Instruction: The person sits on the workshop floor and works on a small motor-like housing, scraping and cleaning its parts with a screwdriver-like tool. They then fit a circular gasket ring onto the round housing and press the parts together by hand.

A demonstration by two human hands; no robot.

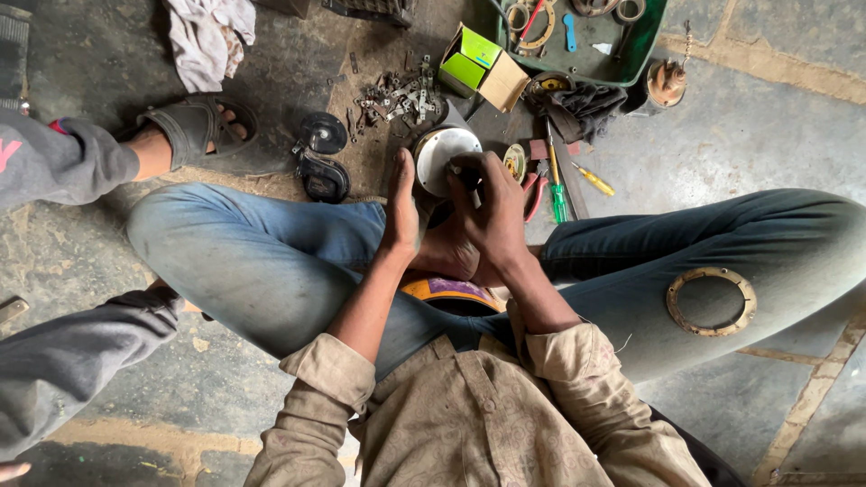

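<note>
Work sat somewhere in the middle, by the look of things. The left hand [401,216] lay flat against the left side of a round metal housing [444,155] with a pale, dished top, its fingers stretched up along the rim, steadying rather than closing round it. The right hand [492,216] curled over the near edge of the same housing, fingertips pinched on something small and dark at the rim; what that piece was could not be made out, so whether this grip truly held a part or only pressed on it stayed unclear. The housing itself rested on the floor between the person's crossed legs, just beyond both hands.

Signs of stripping down lay all round. A heap of small metal fittings [397,95] sat beyond the left hand, two black round parts [320,153] lay further to that hand's outer side, and a brass-coloured ring gasket [712,301] rested on the knee, well off to the right of the right hand. Red-handled pliers [534,194], a green screwdriver [557,194] and a yellow screwdriver [593,180] lay just past the right hand, none in use. A green tray [645,50] of rings and tools stood farther off.

With so many pieces loose and the ring unfitted, much seemed left to do.
</note>
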